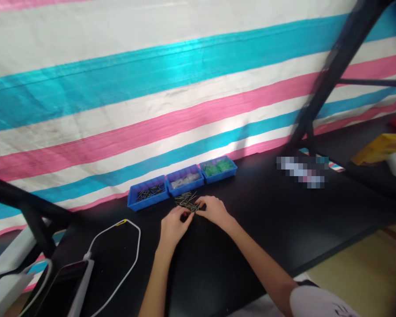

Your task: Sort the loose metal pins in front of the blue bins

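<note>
A loose pile of thin metal screws or pins (186,200) lies on the black table in front of the blue trays. My left hand (175,223) is at the pile's near left edge, thumb and fingers drawn together at the pieces. From the right, my right hand (214,208) reaches the same pile, its fingertips pinched close to my left fingertips. Whatever the fingertips hold is too small to name. Behind stand a blue tray of similar dark pieces (147,193), a blue tray of clear plastic pieces (185,180) and a blue tray of green pieces (218,169).
A white cable (139,240) loops over the left of the black table (251,246), near a phone-like device (66,288). Black frame posts rise at both sides. A striped sheet (158,123) hangs behind. A yellow object (379,149) is at far right.
</note>
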`<state>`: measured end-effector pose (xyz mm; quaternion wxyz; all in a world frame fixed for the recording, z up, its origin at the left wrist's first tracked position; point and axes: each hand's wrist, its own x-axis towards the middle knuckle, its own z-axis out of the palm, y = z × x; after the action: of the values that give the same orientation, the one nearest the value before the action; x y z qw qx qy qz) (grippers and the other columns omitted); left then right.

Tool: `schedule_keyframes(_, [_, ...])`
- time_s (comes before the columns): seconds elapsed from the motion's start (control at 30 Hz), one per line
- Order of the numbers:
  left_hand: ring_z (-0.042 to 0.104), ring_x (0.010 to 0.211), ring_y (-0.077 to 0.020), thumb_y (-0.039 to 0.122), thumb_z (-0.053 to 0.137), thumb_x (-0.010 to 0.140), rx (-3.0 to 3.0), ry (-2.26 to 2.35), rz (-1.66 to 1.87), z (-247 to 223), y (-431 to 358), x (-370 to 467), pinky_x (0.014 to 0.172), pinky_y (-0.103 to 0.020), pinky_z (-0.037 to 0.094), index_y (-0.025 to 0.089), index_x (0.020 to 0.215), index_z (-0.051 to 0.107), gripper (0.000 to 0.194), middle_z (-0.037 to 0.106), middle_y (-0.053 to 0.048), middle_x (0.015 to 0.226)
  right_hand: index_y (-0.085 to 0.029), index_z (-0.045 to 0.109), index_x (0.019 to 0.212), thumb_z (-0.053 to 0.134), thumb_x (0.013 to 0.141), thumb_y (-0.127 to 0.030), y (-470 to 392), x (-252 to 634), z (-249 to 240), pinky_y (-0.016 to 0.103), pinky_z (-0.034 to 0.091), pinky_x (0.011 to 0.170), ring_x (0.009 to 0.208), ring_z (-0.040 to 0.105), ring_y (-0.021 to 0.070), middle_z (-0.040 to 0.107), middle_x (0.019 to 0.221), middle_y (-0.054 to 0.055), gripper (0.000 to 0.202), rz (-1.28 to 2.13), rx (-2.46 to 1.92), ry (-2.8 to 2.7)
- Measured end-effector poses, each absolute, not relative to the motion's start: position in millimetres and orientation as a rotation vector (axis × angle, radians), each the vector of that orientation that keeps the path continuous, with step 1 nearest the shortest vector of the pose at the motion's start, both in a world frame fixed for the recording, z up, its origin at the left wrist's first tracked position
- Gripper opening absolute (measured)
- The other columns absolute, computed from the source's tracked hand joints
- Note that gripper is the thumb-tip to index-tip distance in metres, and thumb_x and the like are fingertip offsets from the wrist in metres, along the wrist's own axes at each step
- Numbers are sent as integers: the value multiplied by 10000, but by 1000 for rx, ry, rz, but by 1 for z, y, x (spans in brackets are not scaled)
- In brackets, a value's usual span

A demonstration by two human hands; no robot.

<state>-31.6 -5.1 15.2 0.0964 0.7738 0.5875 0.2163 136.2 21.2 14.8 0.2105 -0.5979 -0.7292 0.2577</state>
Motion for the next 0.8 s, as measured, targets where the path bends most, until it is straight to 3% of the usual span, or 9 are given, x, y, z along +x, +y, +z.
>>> schedule_keyframes(0.23, [567, 669, -127, 319, 509, 810, 2308, 1687, 591, 12, -5, -25, 523, -209, 351, 255, 871, 633, 152, 614, 18, 837, -279, 647, 957, 649, 724, -260, 22, 135, 14, 219, 402, 644, 821, 617, 133, 676, 908, -41, 234, 668, -1620, -2024])
schedule_keyframes(0.5, [575, 689, -123, 281, 468, 832, 2276, 1728, 624, 15, -4, -28, 525, -205, 370, 263, 883, 638, 178, 618, 20, 886, -281, 684, 858, 616, 766, -284, 25, 134, 11, 215, 380, 601, 715, 598, 118, 666, 919, -35, 114, 622, -1616, -1992])
schedule_keyframes(0.8, [562, 668, -114, 367, 454, 851, 2195, 1821, 853, 16, -5, -27, 534, -191, 378, 255, 952, 624, 227, 619, 14, 869, -278, 679, 864, 604, 772, -280, 23, 132, 14, 197, 355, 555, 639, 580, 84, 665, 879, -51, 119, 640, -1534, -1891])
